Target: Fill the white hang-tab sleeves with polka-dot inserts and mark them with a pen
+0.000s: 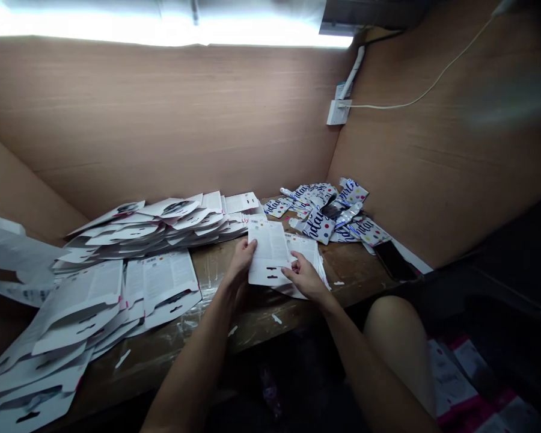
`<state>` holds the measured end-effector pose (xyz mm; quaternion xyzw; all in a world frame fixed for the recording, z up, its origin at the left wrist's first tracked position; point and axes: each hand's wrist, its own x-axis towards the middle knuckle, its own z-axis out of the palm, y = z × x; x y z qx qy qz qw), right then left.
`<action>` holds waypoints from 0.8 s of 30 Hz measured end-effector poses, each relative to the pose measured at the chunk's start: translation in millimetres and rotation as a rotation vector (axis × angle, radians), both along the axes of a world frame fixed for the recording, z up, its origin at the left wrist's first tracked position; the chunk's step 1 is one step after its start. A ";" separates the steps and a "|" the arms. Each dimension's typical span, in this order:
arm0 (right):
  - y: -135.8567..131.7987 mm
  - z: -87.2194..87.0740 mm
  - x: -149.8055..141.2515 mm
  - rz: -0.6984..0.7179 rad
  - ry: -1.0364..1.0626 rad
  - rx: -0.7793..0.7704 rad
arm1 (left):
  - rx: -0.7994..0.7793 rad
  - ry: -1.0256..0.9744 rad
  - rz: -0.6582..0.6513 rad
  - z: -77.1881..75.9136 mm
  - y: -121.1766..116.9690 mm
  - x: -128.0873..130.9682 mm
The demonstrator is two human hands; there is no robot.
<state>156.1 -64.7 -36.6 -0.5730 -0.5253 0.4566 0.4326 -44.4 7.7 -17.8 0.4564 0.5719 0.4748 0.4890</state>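
My left hand (240, 260) pinches the left edge of a white printed packaging card (268, 251), holding it up above the wooden table (252, 313). My right hand (304, 275) grips the same card at its lower right edge. Under the card lies a small stack of similar white cards (310, 249). Both hands have their fingers closed on the card.
Fanned piles of white cards (162, 225) lie at the back, with more stacks (94, 300) on the left. Several dotted foil pouches (329, 210) sit at the back right by a dark phone (394, 260). My bare knee (399, 337) is below the table edge.
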 end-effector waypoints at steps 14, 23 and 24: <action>-24.9 32.6 -9.4 -0.060 0.935 -0.062 | -0.026 -1.148 -0.616 14.2 -29.7 28.0; -21.5 10.8 -20.5 -0.329 -0.010 0.314 | -0.047 -1.095 -0.452 6.2 -27.3 36.6; -16.8 9.8 -14.3 -0.265 -0.080 0.328 | -0.053 -1.081 -0.419 4.7 -25.0 35.4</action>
